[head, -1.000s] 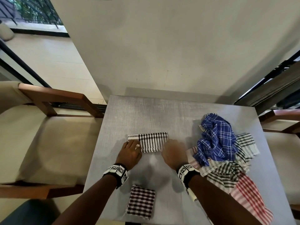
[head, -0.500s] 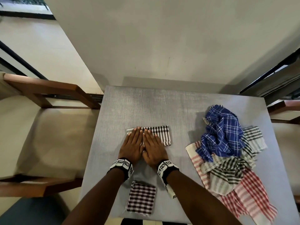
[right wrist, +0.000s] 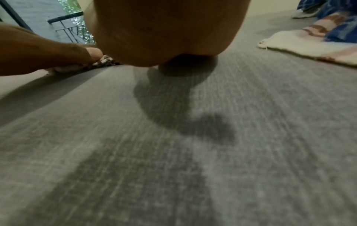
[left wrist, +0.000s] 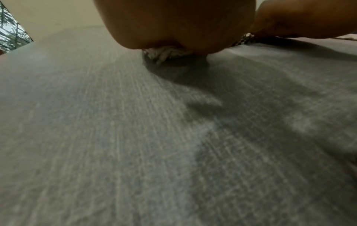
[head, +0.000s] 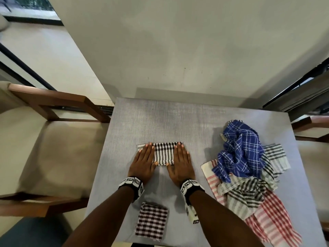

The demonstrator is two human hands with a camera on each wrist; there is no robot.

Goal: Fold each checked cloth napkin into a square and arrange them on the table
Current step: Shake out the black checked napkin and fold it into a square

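A black-and-white checked napkin, folded into a narrow rectangle, lies mid-table. My left hand presses flat on its left end and my right hand presses flat on its right end, fingers straight. The middle of the cloth shows between them. In the left wrist view only the palm and a bunched edge of the napkin show. A finished dark checked square sits near the table's front edge. A heap of unfolded napkins lies at the right: blue, black-striped and red-striped.
The grey table stands against a pale wall. A wooden chair with a beige seat is at the left, and another chair arm at the right. The red-striped napkin hangs close to the table's front right corner.
My hands were side by side on the napkin's left part half a second ago; they have slid apart, the right one to the cloth's right end, smoothing it flat.
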